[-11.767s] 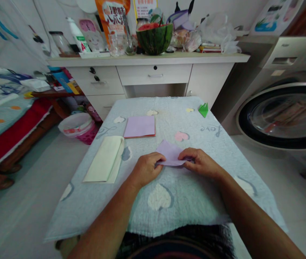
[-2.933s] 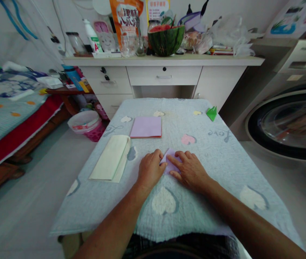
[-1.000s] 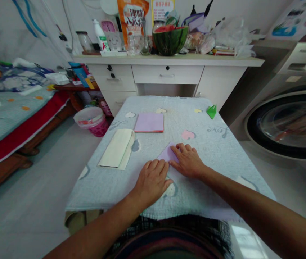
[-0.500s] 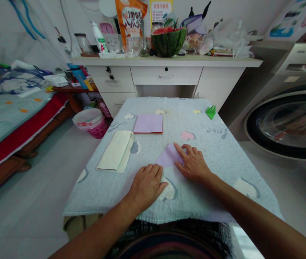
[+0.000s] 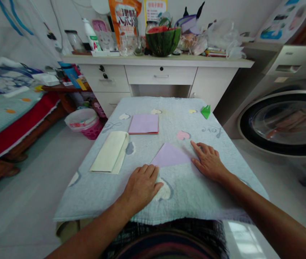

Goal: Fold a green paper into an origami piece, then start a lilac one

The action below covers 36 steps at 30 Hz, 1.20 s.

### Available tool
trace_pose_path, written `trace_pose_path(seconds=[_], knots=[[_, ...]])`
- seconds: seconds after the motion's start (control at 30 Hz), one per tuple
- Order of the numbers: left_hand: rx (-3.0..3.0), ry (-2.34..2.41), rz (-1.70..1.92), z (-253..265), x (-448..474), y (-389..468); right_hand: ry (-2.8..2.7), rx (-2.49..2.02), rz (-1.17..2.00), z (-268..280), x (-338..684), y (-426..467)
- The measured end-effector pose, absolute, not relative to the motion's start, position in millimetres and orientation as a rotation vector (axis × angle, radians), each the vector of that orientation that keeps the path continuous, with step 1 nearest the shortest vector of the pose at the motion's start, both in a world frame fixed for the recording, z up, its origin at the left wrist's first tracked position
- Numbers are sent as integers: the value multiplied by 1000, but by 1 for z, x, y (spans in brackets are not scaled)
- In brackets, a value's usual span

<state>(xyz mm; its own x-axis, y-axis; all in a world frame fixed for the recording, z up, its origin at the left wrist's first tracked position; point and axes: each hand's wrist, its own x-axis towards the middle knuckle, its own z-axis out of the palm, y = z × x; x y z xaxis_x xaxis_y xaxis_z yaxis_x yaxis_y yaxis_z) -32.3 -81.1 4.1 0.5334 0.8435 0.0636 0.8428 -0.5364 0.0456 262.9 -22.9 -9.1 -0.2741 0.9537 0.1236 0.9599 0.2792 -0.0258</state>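
A sheet of lilac paper, folded into a triangle, lies flat on the cloth-covered table. My left hand rests palm down, fingertips at the triangle's left corner and thumb apart; it grips nothing. At the right corner, my right hand lies with index finger and thumb spread, the thumb tip close to the paper's edge. Whether that thumb touches the paper I cannot tell. Farther back sits a square stack of lilac paper with a red sheet showing beneath.
A folded cream paper or cloth lies on the table's left. A small green folded paper piece is at the far right corner. Behind stands a white cabinet bearing a cut watermelon. A washing machine is on the right.
My right hand has slid right along the triangle, off its middle to the right corner, uncovering more paper. My left hand stays at the left corner. The whole view has shifted slightly.
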Motion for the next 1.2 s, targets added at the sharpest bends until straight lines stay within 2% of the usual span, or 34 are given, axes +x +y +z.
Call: trace_pose_path(seconds=[0.2, 0.33, 0.4, 0.5, 0.6, 0.73, 0.83, 1.2], knots=[[2685, 1419, 127, 12, -39, -71, -2559, -1739, 60, 11, 281, 3], [2520, 1420, 343, 13, -44, -49, -2497, -1735, 568, 42, 284, 41], [2438, 1519, 422, 11, -42, -39, -2254, -1725, 832, 53, 276, 54], [2362, 1583, 457, 7, -35, -31, -1860, -1455, 1142, 50, 255, 60], [2332, 1598, 511, 7, -28, -30, -1768, -1362, 1121, 28, 231, 54], [2335, 1578, 618, 8, -24, -31, -2020, -1344, 847, 6, 214, 44], [2268, 1539, 652, 9, -24, -28, -2122, -1284, 803, 6, 214, 41], [2113, 1505, 705, 14, -23, -24, -2014, -1058, 1153, 9, 224, 42]])
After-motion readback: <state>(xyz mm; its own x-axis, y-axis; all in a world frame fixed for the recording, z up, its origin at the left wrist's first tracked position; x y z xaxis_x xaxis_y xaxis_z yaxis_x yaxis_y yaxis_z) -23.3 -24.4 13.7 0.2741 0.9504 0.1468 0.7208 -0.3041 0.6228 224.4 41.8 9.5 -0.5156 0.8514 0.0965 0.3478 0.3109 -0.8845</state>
